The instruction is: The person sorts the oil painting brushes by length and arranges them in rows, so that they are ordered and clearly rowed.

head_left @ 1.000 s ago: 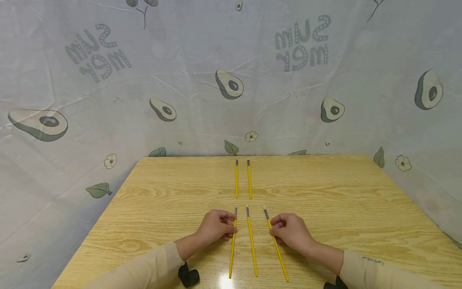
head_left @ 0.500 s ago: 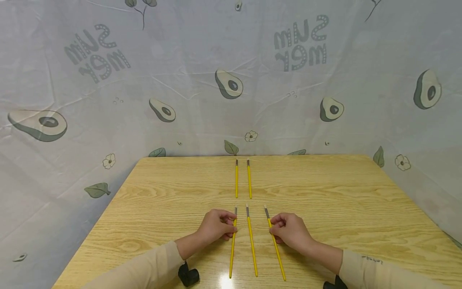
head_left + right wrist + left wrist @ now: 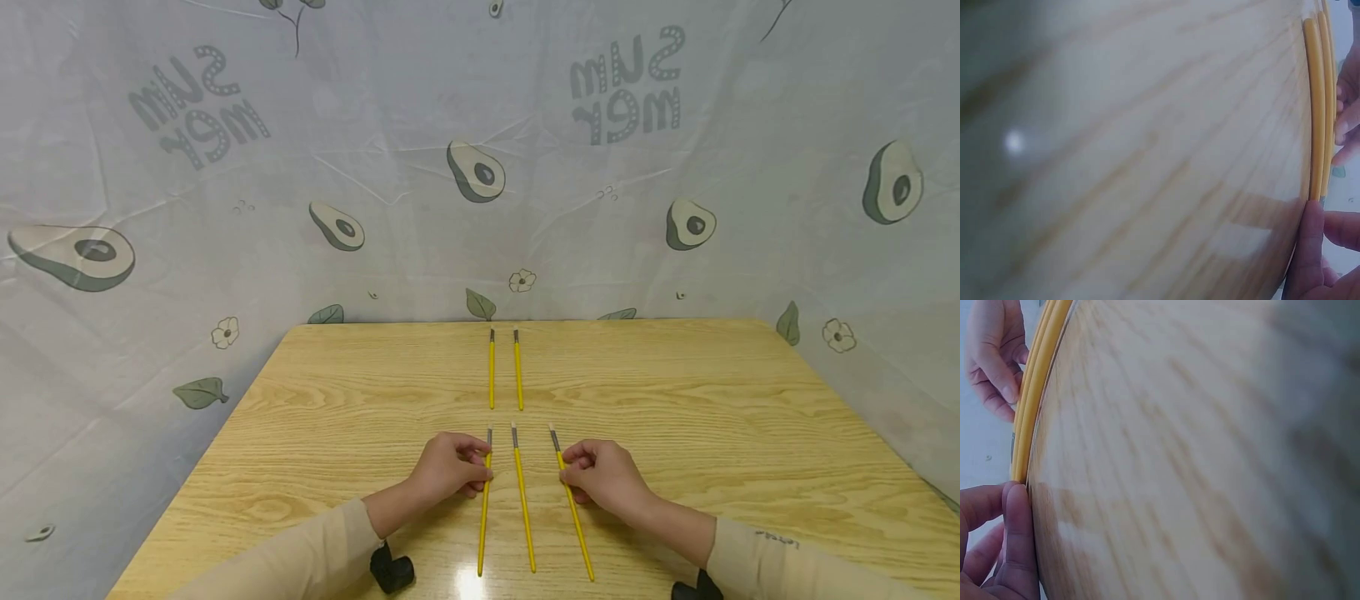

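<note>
In the head view, three yellow-handled paintbrushes lie side by side in a near row, their pale bristle tips pointing away from me. My left hand [image 3: 446,468] pinches the left paintbrush [image 3: 483,525] on its upper handle. The right paintbrush [image 3: 578,525] slants, its handle end towards the right, and my right hand [image 3: 609,477] holds it below the grey ferrule. Between the hands lies the middle paintbrush [image 3: 523,512], touched by neither. Each wrist view shows thumb and fingers at a yellow handle, as with the left thumb [image 3: 1019,537] and the right thumb [image 3: 1310,234].
Farther back on the wooden table [image 3: 337,392], two more paintbrushes, one on the left [image 3: 492,375] and one on the right [image 3: 518,375], lie nearly parallel. A printed curtain [image 3: 405,100] hangs behind and beside the table. A black device [image 3: 392,569] sits under the left wrist.
The right paintbrush has turned slightly in my right hand: its handle end moved a little left, its tip a little right. The left hand and the other paintbrushes stay put.
</note>
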Demonstrator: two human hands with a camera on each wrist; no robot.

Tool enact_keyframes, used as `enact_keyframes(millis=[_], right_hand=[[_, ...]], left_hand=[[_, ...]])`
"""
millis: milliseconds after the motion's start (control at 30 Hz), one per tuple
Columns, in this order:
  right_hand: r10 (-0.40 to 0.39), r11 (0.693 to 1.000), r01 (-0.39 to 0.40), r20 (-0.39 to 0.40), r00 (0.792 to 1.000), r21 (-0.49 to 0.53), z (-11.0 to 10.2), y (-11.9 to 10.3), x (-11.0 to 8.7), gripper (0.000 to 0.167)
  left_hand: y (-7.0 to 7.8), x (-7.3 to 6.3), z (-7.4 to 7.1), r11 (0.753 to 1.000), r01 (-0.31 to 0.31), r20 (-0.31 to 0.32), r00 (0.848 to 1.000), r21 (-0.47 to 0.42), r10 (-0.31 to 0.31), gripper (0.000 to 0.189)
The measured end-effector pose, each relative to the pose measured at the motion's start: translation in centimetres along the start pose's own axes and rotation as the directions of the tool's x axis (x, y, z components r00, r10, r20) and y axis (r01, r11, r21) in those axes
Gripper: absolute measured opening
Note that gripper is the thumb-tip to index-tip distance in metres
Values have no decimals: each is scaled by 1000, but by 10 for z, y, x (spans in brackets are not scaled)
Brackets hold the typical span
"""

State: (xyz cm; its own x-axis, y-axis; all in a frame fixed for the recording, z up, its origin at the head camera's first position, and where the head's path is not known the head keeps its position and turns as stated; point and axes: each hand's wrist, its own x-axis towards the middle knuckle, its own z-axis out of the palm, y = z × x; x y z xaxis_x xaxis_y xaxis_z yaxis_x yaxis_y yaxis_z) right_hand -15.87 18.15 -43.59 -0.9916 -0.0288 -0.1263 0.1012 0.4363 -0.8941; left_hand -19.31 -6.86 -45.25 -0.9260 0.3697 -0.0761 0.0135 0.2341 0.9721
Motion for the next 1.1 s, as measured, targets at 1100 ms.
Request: enact_keyframes(millis=[1100], right_hand=[[7,998,-11,70,998,64,-16,-12,1,22]], left_hand=[[4,-2,-5,1000,11,2,1000,-1,-11,30]])
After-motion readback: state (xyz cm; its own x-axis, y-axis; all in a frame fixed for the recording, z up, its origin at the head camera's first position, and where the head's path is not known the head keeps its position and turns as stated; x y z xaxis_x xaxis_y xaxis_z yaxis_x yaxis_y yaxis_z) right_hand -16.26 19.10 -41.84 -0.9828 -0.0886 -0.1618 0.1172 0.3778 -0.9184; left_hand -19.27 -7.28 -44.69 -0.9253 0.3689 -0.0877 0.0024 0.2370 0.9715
